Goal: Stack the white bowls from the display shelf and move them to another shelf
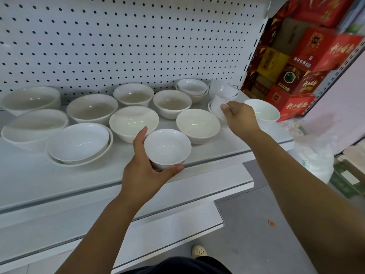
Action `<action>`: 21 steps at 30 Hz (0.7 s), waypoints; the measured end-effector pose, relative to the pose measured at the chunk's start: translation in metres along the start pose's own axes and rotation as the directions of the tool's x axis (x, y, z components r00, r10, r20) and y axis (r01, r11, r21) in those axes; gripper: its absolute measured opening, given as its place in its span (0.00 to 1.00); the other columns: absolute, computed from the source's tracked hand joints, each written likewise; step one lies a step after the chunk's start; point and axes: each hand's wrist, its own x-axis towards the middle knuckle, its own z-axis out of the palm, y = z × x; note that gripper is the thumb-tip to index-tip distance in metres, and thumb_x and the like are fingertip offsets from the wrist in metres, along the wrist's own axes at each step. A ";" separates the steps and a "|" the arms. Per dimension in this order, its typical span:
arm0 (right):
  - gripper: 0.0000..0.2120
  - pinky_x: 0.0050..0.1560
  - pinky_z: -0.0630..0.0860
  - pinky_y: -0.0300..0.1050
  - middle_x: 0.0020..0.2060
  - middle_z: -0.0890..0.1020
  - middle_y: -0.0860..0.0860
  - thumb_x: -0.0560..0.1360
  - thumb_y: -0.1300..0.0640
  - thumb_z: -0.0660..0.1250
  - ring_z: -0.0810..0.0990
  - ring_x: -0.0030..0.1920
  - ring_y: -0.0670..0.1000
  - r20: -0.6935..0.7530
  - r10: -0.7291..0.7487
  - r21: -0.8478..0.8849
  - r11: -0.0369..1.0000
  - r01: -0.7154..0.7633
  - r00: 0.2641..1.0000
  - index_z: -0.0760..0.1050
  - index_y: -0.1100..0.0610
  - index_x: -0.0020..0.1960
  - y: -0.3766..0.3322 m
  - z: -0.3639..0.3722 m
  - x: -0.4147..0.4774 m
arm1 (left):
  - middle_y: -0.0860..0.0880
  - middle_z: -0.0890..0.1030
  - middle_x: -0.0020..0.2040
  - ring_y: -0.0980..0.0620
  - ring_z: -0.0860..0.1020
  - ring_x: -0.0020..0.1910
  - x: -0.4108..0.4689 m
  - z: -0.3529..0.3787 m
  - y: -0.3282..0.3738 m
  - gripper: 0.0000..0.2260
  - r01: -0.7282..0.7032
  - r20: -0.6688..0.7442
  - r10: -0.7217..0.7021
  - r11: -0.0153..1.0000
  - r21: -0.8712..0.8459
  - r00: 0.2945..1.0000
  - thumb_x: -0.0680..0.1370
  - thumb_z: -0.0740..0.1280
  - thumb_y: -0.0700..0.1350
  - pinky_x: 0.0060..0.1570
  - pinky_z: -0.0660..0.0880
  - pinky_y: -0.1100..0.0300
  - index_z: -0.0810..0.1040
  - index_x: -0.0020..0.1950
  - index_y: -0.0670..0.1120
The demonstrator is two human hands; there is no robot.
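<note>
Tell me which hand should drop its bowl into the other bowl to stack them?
Probably the right hand. It pinches a small tilted bowl by the rim. The left hand cradles an upright bowl, mouth open, ready to receive it.

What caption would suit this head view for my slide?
The left hand grips a small white bowl at the shelf edge while the right hand pinches another bowl farther back.
</note>
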 end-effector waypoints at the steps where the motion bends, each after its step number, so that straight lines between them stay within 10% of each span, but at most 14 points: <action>1: 0.20 0.43 0.67 0.49 0.39 0.79 0.60 0.86 0.50 0.58 0.75 0.42 0.59 -0.012 -0.006 0.028 1.000 0.006 1.000 0.75 0.65 0.47 0.000 -0.001 0.000 | 0.69 0.69 0.64 0.57 0.73 0.64 0.000 0.000 0.000 0.57 -0.001 0.004 0.001 1.000 -0.001 1.000 0.59 0.78 0.67 0.63 0.74 0.56 0.48 0.79 0.65; 15: 0.13 0.44 0.71 0.44 0.39 0.80 0.53 0.83 0.55 0.64 0.75 0.42 0.49 -0.178 -0.404 0.339 0.831 0.441 0.897 0.81 0.63 0.49 -0.050 0.000 -0.060 | 0.61 0.71 0.73 0.55 0.73 0.71 0.004 -0.011 -0.007 0.53 -0.012 0.120 0.031 0.987 -0.161 0.992 0.63 0.78 0.67 0.71 0.73 0.50 0.43 0.74 0.76; 21: 0.13 0.51 0.74 0.43 0.41 0.84 0.52 0.82 0.55 0.65 0.79 0.45 0.54 -0.111 -0.619 0.380 0.697 0.609 0.778 0.84 0.62 0.49 -0.063 0.020 -0.091 | 0.61 0.66 0.77 0.62 0.69 0.75 0.008 -0.020 -0.010 0.54 0.003 0.239 0.051 0.976 -0.219 0.970 0.67 0.77 0.63 0.75 0.70 0.52 0.40 0.80 0.66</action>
